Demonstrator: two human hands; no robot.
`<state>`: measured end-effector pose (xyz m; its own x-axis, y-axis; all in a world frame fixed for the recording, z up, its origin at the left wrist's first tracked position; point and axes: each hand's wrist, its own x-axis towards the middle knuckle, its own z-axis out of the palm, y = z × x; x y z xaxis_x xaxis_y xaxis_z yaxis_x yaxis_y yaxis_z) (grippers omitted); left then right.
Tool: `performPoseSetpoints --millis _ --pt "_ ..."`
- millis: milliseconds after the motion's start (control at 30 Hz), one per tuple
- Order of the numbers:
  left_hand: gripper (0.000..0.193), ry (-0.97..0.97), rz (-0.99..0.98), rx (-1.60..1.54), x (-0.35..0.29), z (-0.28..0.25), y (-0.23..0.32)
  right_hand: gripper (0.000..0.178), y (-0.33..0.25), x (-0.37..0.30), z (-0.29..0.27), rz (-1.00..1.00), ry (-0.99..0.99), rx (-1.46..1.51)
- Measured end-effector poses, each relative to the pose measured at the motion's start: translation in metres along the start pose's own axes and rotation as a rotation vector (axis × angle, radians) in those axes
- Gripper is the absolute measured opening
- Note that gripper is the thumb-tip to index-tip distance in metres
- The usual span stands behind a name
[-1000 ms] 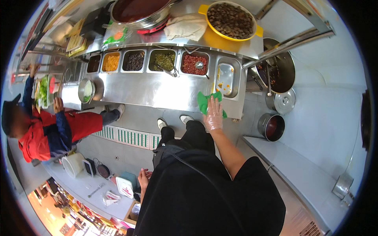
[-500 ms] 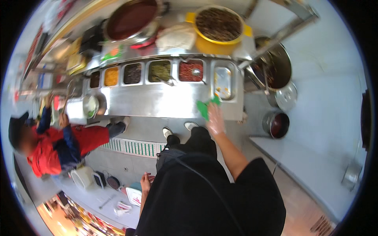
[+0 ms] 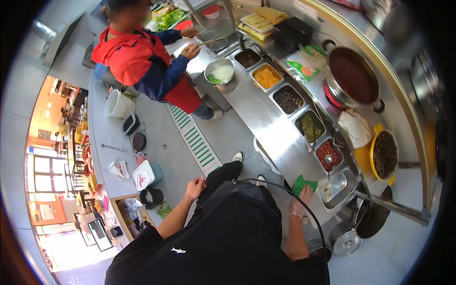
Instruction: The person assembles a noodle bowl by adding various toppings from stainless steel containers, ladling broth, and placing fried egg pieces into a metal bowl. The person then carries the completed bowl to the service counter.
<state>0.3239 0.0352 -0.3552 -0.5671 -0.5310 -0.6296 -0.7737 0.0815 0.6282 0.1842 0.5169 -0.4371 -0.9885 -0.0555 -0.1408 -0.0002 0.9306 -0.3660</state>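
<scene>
My right hand (image 3: 300,202), in a clear plastic glove, presses a green cloth (image 3: 304,184) on the steel counter (image 3: 259,113), at its near end. Beside the cloth sits a nearly bare steel pan (image 3: 339,189) with a few orange scraps in it. My left hand (image 3: 194,188) hangs ungloved near my thigh, away from the counter, its fingers loosely apart and nothing visible in them. Along the counter run food pans: red chopped topping (image 3: 326,156) with a spoon, green pickled greens (image 3: 309,124), dark pieces (image 3: 287,99) and orange shreds (image 3: 266,77).
A co-worker in a red and navy jacket (image 3: 137,61) stands at the far end, holding a stick-like utensil by a bowl of white and green food (image 3: 220,71). A pot of dark red liquid (image 3: 354,76) and a yellow tub (image 3: 384,155) stand behind the pans. A drain grate (image 3: 194,137) crosses the floor.
My view has swung left, bringing the co-worker and the side counter further into sight. My right hand stays on the green cloth by the end pan.
</scene>
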Motion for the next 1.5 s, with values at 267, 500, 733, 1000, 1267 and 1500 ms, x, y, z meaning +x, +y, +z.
performPoseSetpoints --millis 267,500,733,1000,1267,1500 --pt "0.038 -0.143 0.084 -0.175 0.127 -0.024 0.053 0.084 -0.045 0.048 0.015 0.015 -0.024 -0.084" --pt "0.041 -0.233 -0.044 -0.602 0.275 -0.007 0.211 0.095 -0.117 0.062 -0.019 0.355 0.050 -0.198" --pt "0.027 -0.199 -0.131 -0.814 0.399 0.008 0.276 0.040 -0.243 0.081 -0.039 0.381 0.452 0.101" --pt "0.026 -0.203 -0.306 -1.457 0.394 0.009 0.279 0.019 -0.396 0.331 0.002 0.263 -0.091 0.936" --pt "0.033 -0.272 0.116 -1.354 0.377 0.004 0.246 0.045 -0.455 0.559 0.123 0.271 -0.511 0.609" --pt "0.035 0.038 -0.265 -1.436 0.395 0.040 0.233 0.026 -0.445 0.548 0.124 0.422 -0.577 1.155"
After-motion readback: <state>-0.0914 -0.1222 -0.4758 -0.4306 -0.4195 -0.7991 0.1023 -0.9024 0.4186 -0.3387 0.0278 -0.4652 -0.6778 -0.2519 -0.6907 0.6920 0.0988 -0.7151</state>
